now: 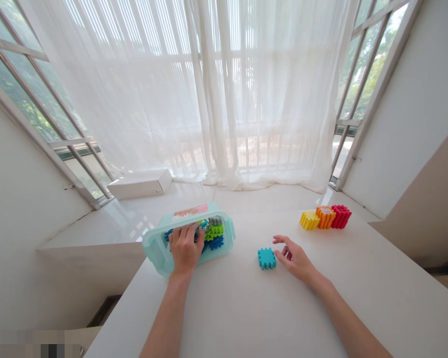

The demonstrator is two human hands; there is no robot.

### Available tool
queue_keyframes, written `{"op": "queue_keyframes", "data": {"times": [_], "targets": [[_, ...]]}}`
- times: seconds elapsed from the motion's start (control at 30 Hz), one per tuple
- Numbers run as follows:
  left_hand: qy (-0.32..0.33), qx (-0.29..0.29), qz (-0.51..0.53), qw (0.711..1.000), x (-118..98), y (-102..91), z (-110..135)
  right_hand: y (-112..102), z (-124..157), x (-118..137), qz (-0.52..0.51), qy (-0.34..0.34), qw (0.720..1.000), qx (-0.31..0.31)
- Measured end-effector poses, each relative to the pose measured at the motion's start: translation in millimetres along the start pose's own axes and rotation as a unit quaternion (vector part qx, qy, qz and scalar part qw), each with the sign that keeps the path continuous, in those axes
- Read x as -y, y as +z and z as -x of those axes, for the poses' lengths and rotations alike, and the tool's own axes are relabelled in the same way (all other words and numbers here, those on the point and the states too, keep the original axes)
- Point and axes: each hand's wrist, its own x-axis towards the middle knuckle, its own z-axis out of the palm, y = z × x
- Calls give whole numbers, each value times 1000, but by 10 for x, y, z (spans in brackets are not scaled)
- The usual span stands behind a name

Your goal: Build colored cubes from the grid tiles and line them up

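My left hand (185,244) reaches into a pale mint plastic bin (163,259), its fingers curled down among the toothed plastic blocks. A bit of teal shows by the thumb and forefinger; the fingertips are partly hidden, so what they grip is unclear. Lime green blocks (214,231) and a dark blue block (217,242) lie beside this hand in the bin. On the white table, a teal toothed block (266,258) stands just left of my right hand (294,257). That hand holds nothing, with its thumb and forefinger apart close to the block's right side.
Toothed blocks in yellow (309,220), orange (325,217) and red (341,217) stand in a row at the table's back right. A white box (140,184) sits on the ledge at the back left. A sheer curtain (216,99) hangs behind the table (239,313).
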Motion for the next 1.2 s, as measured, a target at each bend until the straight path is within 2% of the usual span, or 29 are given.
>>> {"op": "queue_keyframes", "data": {"times": [0.17,0.37,0.5,0.63,0.77,0.93,1.2], "targets": [[34,-5,88,996,-170,-20,-12,-2,0,24,9,-11,1000,-19],[90,-2,248,965,-640,-88,22,-18,22,143,19,-29,999,-39],[155,51,314,935,-959,-162,114,-11,47,249,-4,-38,999,-19],[195,107,361,905,-1180,-194,212,8,59,272,-41,-32,999,1],[178,129,383,897,-1276,-151,293,5,56,227,-73,-1,997,-5],[141,150,428,880,-1304,-48,358,-27,46,202,-96,22,995,24],[61,234,480,844,-1322,17,394,-83,27,178,-16,13,1000,14]]}}
